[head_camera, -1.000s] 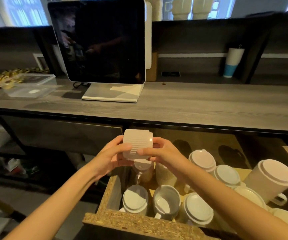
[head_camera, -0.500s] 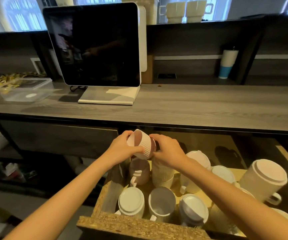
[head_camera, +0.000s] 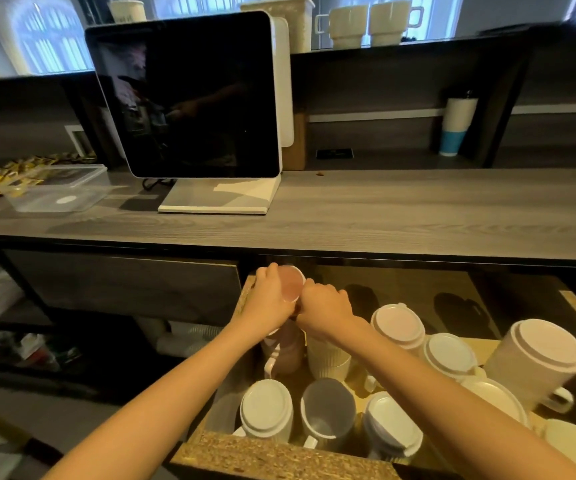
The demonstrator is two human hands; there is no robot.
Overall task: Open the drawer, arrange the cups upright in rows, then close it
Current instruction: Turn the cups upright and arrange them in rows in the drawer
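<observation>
Head cam: both hands, left hand (head_camera: 268,299) and right hand (head_camera: 324,308), have a closed grip on a pinkish cup (head_camera: 291,284), mouth up, at the open drawer (head_camera: 279,457) back-left corner under the tabletop (head_camera: 383,216). Most other cups (head_camera: 397,322) sit upside down. No readable labels anywhere.

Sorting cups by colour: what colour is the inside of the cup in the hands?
Pinkish inside the cup, seen in the head view.

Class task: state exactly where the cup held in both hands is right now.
In the head view, the pink cup sits centre-left, gripped between the left hand and right hand, at the drawer's back-left corner just under the countertop edge.
</observation>
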